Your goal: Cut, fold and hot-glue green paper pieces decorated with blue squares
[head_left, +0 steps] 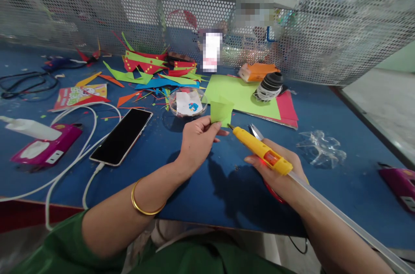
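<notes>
Pinching a small light-green folded-looking paper piece by its lower edge, left hand, thumb and fingers closed on it; paper is just right of the clear round plastic dish, the landmark here. Right hand wrapped round a yellow plastic glue gun, to the right of the dish and nearer the person, long translucent glue stick running out of its back end along the forearm. Dark nozzle at the paper's lower right corner; touching or just beside, can't tell. Metal-bladed scissors with red handles partly hidden by the right hand; whether that hand touches them, can't tell. Dish bears a white paper square with a blue blob on it. Right of dish, farther back: large light-green paper sheet over a pinkish-red sheet, with a black cylinder wrapped in white thread leaning on top. Well right of dish: crumpled-looking clear plastic piece. Left of dish, nearer the person: black-screened smartphone, white cable plugged in. Behind dish to the left: red and green paper masks.
</notes>
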The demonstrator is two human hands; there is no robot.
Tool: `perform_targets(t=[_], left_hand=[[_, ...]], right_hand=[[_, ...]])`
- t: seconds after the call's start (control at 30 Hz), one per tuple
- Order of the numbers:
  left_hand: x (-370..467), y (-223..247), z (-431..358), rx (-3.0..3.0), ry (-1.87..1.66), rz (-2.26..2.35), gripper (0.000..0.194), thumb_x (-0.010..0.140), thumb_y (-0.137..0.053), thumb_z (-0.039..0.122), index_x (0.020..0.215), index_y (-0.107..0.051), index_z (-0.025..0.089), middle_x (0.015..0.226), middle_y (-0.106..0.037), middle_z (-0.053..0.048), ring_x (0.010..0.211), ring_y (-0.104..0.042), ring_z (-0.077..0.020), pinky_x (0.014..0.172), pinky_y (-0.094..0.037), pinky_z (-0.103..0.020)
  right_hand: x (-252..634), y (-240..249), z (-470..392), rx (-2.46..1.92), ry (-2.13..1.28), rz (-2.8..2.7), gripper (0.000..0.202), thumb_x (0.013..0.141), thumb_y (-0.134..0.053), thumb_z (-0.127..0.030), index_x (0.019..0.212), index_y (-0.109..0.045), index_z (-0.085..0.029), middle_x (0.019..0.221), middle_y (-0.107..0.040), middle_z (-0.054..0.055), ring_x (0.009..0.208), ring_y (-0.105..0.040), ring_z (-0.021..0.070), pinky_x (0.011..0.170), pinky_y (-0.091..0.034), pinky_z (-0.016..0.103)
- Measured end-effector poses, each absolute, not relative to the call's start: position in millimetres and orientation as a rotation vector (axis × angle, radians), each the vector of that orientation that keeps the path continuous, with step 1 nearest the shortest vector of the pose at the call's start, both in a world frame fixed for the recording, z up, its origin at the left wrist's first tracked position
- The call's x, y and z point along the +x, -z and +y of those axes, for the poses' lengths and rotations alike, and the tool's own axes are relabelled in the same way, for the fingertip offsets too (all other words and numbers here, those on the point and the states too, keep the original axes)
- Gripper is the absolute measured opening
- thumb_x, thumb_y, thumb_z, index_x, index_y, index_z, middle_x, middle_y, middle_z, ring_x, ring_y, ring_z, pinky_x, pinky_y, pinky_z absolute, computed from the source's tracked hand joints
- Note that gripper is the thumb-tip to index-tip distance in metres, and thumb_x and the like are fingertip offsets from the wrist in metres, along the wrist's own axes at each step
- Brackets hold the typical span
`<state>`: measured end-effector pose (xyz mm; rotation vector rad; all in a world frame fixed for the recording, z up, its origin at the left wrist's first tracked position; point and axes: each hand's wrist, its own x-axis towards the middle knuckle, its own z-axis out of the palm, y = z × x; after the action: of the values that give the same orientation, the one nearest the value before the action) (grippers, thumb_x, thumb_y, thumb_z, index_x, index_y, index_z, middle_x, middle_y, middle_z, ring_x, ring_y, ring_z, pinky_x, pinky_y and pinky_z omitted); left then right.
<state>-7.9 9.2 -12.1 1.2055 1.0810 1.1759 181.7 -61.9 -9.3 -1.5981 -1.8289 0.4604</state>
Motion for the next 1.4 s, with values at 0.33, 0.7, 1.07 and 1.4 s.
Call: perform_targets(t=[0.33,0.7,1.07,1.4], left_hand=[[-8.0,10.7,8.9,1.177,-1.18,1.071,0.02,0.084,-0.065,0.027,0.097,-0.077,0.018,0.101,-0.078,-0.006,0.068,-0.073,-0.0129,0.055,-0.051,-0.021],[-8.3,11.4,8.5,1.191,-1.157,1.062,0.024,0.084,-0.065,0.029,0.1,-0.077,0.016,0.105,-0.077,-0.008,0.071,-0.073,-0.0139,0.056,-0.051,-0.021],[-7.9,11.1,9.9,1.18,-1.173,1.073,0.021,0.084,-0.065,0.027,0.096,-0.077,0.016,0.101,-0.077,-0.007,0.069,-0.073,-0.0131,0.056,-0.051,-0.021],[-7.5,11.2,8.9,1.168,-1.18,1.071,0.019,0.083,-0.067,0.027,0.093,-0.077,0.016,0.102,-0.077,-0.008,0.068,-0.073,-0.0136,0.055,-0.051,-0.021]], right_hand=[[183.7,11.3,-62.0,-1.617,-0.45,-1.858,0.038,0.088,-0.062,-0.051,0.068,-0.044,-0.023,0.056,-0.04,-0.007,0.05,-0.036,0.0101,0.048,-0.031,0.026],[183.2,13.3,-62.4,-1.623,-0.442,-1.856,0.041,0.088,-0.062,-0.051,0.067,-0.041,-0.024,0.055,-0.039,-0.007,0.05,-0.035,0.0106,0.047,-0.031,0.027],[182.6,10.5,-62.1,-1.626,-0.452,-1.862,0.042,0.087,-0.063,-0.052,0.066,-0.041,-0.023,0.056,-0.039,-0.008,0.05,-0.035,0.0093,0.047,-0.03,0.025],[183.3,13.2,-62.6,-1.617,-0.426,-1.84,0.036,0.088,-0.062,-0.049,0.068,-0.046,-0.024,0.055,-0.041,-0.006,0.05,-0.037,0.0111,0.047,-0.031,0.028]])
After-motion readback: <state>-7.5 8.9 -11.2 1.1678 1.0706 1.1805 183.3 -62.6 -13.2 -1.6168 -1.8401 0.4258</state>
